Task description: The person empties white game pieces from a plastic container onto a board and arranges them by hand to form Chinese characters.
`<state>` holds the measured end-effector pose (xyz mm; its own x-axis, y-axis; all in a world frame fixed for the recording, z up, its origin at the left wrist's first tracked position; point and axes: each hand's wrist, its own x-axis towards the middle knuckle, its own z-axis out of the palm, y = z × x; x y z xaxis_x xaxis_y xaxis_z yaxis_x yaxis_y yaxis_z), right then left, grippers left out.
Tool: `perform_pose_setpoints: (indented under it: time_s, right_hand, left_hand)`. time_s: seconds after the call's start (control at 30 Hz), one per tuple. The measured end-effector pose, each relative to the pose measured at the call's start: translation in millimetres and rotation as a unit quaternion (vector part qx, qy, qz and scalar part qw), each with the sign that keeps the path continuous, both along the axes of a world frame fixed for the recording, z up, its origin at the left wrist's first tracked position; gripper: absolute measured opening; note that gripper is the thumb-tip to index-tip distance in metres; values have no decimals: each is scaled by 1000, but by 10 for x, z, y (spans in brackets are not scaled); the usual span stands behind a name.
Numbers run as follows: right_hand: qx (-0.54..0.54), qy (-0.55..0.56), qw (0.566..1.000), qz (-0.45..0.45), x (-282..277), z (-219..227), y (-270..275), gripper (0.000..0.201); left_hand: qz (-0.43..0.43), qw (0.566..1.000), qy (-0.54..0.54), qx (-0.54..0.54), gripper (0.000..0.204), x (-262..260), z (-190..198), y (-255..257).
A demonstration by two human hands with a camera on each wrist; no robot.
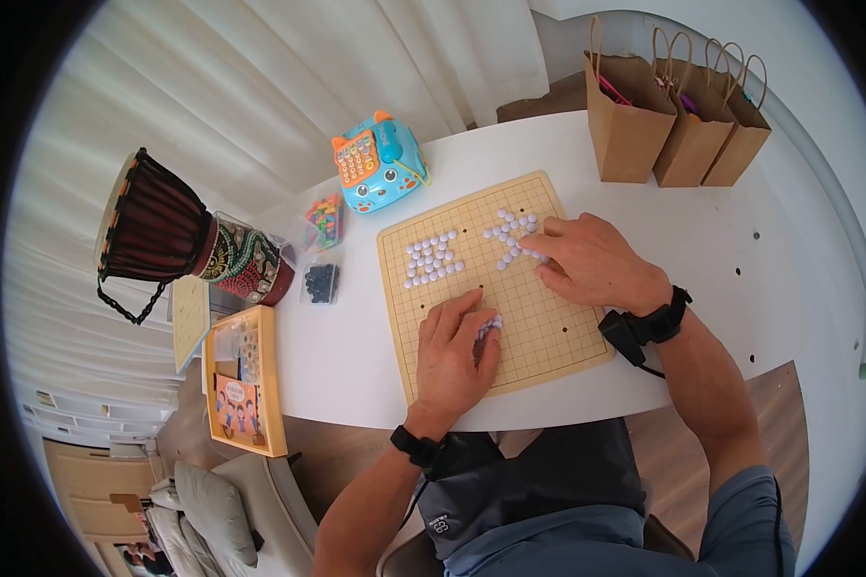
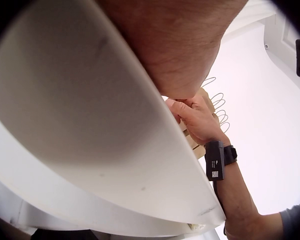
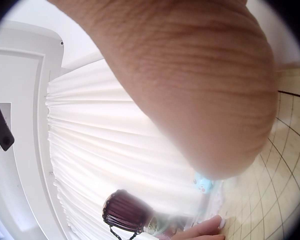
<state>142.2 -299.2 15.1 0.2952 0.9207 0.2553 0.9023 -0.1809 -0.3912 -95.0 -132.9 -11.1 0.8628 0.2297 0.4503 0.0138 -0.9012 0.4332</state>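
Observation:
A wooden Go board [image 1: 539,351] lies on the white table with two patches of white Go stones. The left patch of stones [image 1: 433,260] forms a character-like figure; the right patch of stones [image 1: 505,226] sits close by my right hand [image 1: 592,260]. That hand reaches over the board, its index fingertip on the stones there and its thumb apart, lower down. Near the board's front edge, my left hand [image 1: 457,351] rests with fingers and thumb curled round several white stones [image 1: 491,325]. Both wrist views are mostly filled by the wrist and heel of the hand, hiding the fingers' work.
A blue toy telephone [image 1: 380,163] stands behind the board. To its left are a box of coloured pieces [image 1: 324,221], a box of dark stones [image 1: 320,284] and a drum [image 1: 212,240]. A wooden tray [image 1: 269,385] sits at the left edge, paper bags [image 1: 630,125] at the back right.

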Motion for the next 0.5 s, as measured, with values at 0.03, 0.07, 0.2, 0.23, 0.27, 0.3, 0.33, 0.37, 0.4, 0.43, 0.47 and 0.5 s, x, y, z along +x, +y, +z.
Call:
perform_pose_setpoints:
  time_s: [0.03, 0.07, 0.2, 0.23, 0.27, 0.3, 0.33, 0.37, 0.4, 0.43, 0.47, 0.5]
  right_hand:
    - [-5, 3, 1000, -1, 0, 1, 0, 31]
    - [-5, 3, 1000, -1, 1, 1, -1, 31]
    - [9, -2, 1000, 1, 11, -46, 1, 30]
    - [22, -7, 1000, 3, 14, -60, 0, 30]
    - [22, -7, 1000, 2, 12, -57, -3, 30]
    - [22, -7, 1000, 3, 7, -51, -5, 30]
    - [23, -7, 1000, 3, 4, -47, -6, 30]
    - [23, -7, 1000, 3, 3, -48, -5, 30]
    - [21, -6, 1000, 2, 3, -49, -3, 30]
    - [19, -5, 1000, 2, 4, -50, -3, 30]
    - [20, -5, 1000, 2, 5, -55, -3, 30]
    - [22, -5, 1000, 2, 5, -62, -3, 30]
  left_hand:
    - [-1, 1000, -1, -1, 27, 1, 2, -1]
    - [-1, 1000, -1, -1, 27, 2, 4, -1]
    - [1, 1000, 2, -3, 26, 4, 6, -3]
    - [2, 1000, 4, -4, 26, 4, 5, -3]
    - [2, 1000, 4, -4, 26, 4, 6, -5]
    - [2, 1000, 4, -2, 26, 4, 8, -6]
    - [2, 1000, 4, 0, 26, 3, 10, -6]
    - [2, 1000, 4, 0, 26, 3, 11, -6]
    - [1, 1000, 3, -1, 26, 2, 11, -7]
    - [1, 1000, 3, -1, 26, 2, 12, -7]
    - [1, 1000, 3, -1, 26, 3, 9, -7]
    - [1, 1000, 3, -2, 26, 2, 2, -5]
